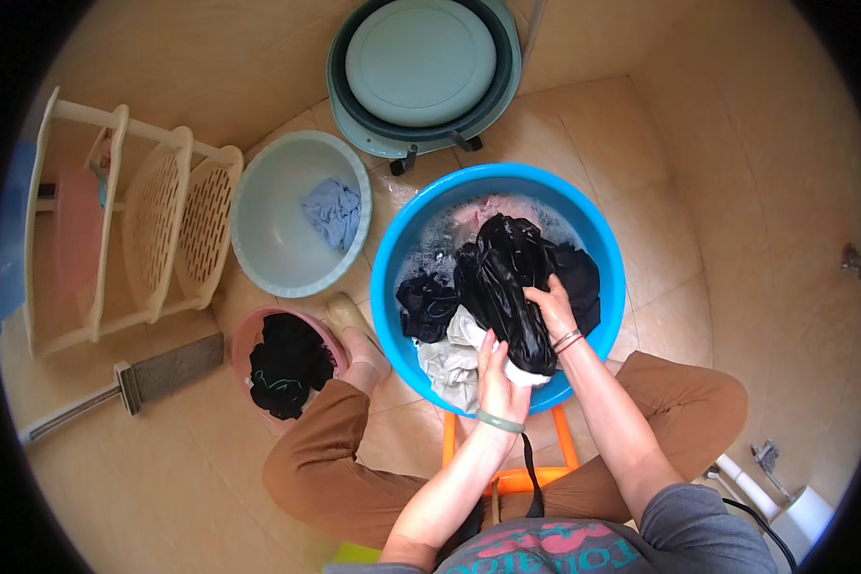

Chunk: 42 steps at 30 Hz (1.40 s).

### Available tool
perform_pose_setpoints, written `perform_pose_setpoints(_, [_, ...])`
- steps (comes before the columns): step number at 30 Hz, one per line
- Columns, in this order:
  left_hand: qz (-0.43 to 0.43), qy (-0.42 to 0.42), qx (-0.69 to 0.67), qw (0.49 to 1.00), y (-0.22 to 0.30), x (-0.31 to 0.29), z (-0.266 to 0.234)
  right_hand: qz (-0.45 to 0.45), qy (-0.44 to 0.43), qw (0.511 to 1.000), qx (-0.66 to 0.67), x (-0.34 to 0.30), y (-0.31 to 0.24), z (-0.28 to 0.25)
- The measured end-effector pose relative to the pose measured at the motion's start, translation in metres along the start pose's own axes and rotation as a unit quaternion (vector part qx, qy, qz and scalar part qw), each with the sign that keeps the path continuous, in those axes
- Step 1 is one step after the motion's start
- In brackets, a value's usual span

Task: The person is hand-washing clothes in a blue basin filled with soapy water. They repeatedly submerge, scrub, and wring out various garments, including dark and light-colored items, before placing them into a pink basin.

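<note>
In a large blue basin [386, 316] of sudsy water, a wet, shiny black garment [509, 287] is bunched up between my hands. My right hand [553, 308] grips its right side, the thumb lying over the cloth. Its near end is held by my left hand [500, 383], whose fingers are partly hidden. Beside that palm, a small white piece [526, 376] shows below the black cloth; I cannot tell whether it is fabric or soap. Around them lie a light grey-white garment [448, 371], a dark navy garment [427, 306] and a pink cloth [497, 209] at the far side.
A pale green basin [249, 239] with a light blue cloth [335, 212] stands to the left. Nearer is a pink bucket [244, 359] holding black clothes. A beige rack [177, 220], a flat mop [172, 371] and a green folding tub [421, 62] surround them. An orange stool [564, 435] is beneath me.
</note>
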<state>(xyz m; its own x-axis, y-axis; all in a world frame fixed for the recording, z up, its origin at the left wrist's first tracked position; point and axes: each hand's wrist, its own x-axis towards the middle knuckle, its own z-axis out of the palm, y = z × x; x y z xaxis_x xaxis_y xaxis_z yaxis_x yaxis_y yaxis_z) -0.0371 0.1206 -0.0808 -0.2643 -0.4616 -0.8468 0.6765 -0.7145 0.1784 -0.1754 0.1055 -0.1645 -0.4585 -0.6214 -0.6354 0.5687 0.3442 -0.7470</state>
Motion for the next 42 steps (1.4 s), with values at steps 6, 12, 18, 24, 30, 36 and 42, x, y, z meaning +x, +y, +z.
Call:
perform_pose_setpoints(6, [0.039, 0.179, 0.311, 0.933, 0.036, 0.017, -0.037, -0.212, 0.025, 0.967, -0.14, -0.057, -0.082, 0.029])
perform_pose_setpoints(12, [0.403, 0.081, 0.433, 0.802, 0.074, 0.081, -0.009, -0.215, -0.214, 0.923, -0.238, -0.106, -0.153, 0.044])
perform_pose_setpoints(18, [0.337, -0.048, 0.573, 0.746, 0.127, 0.111, 0.065, -0.296, -0.297, 0.85, -0.318, -0.114, -0.184, 0.035])
perform_pose_setpoints(24, [-0.206, -0.311, 0.081, 0.924, 0.11, 0.138, 0.026, -0.279, -0.289, 0.853, -0.333, -0.072, -0.18, 0.046])
perform_pose_setpoints(30, [0.085, -0.088, 0.012, 0.992, 0.1, 0.136, 0.007, -0.342, -0.114, 0.762, -0.538, 0.043, -0.095, 0.023])
perform_pose_setpoints(36, [0.264, -0.009, 0.374, 0.889, 0.065, 0.206, -0.027, -0.292, -0.119, 0.715, -0.624, 0.096, 0.005, 0.066])
perform_pose_setpoints(42, [0.24, 0.169, 0.656, 0.696, 0.075, 0.287, -0.07, -0.29, -0.132, 0.639, -0.7, 0.135, 0.04, 0.083])
